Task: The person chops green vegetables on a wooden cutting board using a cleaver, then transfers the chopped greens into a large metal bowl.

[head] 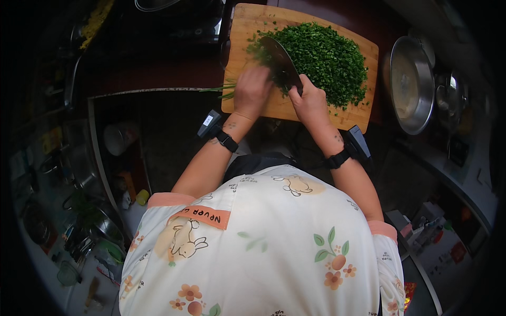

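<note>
My right hand (pixel 310 98) grips the handle of a broad dark-bladed kitchen knife (pixel 281 59). Its blade stands over a wooden cutting board (pixel 241 43), slanting up and to the left. Just left of the blade is my left hand (pixel 253 89), blurred, with its fingers curled over a bunch of thin green stalks, likely chives (pixel 227 90). Their uncut ends stick out past the left edge of the board. A large heap of finely chopped greens (pixel 324 59) covers the middle and right of the board. My fingers hide most of the held bunch.
Right of the board stands a wide metal basin (pixel 411 85), with more metalware (pixel 450 94) beyond it. A black cooktop (pixel 185 31) lies to the left, near a pan holding yellow food (pixel 95 23). Bowls and utensils crowd the counter at far left.
</note>
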A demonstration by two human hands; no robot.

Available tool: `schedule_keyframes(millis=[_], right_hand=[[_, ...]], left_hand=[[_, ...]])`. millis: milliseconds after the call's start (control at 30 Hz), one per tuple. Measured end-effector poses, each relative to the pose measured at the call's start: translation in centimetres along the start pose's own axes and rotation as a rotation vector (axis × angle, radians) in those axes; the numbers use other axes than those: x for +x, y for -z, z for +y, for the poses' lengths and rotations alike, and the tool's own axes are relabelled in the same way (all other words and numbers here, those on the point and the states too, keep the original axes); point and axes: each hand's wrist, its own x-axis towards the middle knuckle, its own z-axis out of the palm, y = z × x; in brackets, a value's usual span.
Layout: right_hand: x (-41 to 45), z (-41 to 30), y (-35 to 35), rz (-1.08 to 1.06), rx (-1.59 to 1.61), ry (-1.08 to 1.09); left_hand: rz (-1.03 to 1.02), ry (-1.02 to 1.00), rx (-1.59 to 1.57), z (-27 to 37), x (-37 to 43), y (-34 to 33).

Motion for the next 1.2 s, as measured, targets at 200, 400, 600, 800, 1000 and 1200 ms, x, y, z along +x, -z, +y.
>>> schedule_keyframes(millis=[200,400,600,800,1000,1200], right_hand=[[-0.7,0.5,-0.3,-0.067,-0.062,0.018],[-1.3,1.2,-2.5,-0.177,-0.167,0.039],[-1.1,1.3,-3.3,-0.227,-0.253,0.055],[-0.7,0.0,-4.5,-0.252,-0.282,0.025],[-0.3,1.1,-5.4,-0.178,-0.196,0.082],[-1.4,1.2,-3.2,-0.11,-0.028,0.058]], left_hand=[[0.005,0.074,-0.005,-2.0,-1.9,-0.3],[-0.037,0.112,0.071,-1.7,-2.9,-0.8],[-0.059,0.066,0.039,-2.3,-3.1,-1.2],[-0.085,0.016,0.044,-2.8,-3.4,-1.7],[-0.045,0.006,0.046,-2.8,-3.4,-1.0],[0.041,0.136,0.14,-5.8,-0.6,-1.9]])
